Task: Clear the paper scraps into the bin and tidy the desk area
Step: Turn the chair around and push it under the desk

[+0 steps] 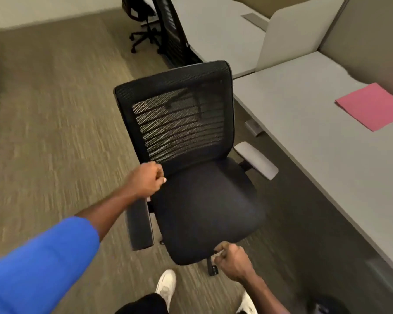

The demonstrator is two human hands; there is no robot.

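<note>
A black mesh office chair point(204, 200) stands in front of me, turned away from the grey desk point(315, 137). My left hand point(146, 181) is a closed fist at the seat's left rear corner, above the left armrest point(138, 225). Small white bits show at both ends of the fist, apparently paper scraps. At the seat's front edge, my right hand point(234, 261) pinches a small pale scrap point(220, 252) between its fingertips. A dark round shape point(329, 305) at the bottom right may be the bin; it is mostly cut off.
A pink sheet or folder point(370, 107) lies on the desk at the right, near a partition point(288, 35). Two more black chairs point(168, 30) stand at the back by another desk. Brown carpet point(55, 121) spreads to the left. My white shoes point(166, 286) are below the seat.
</note>
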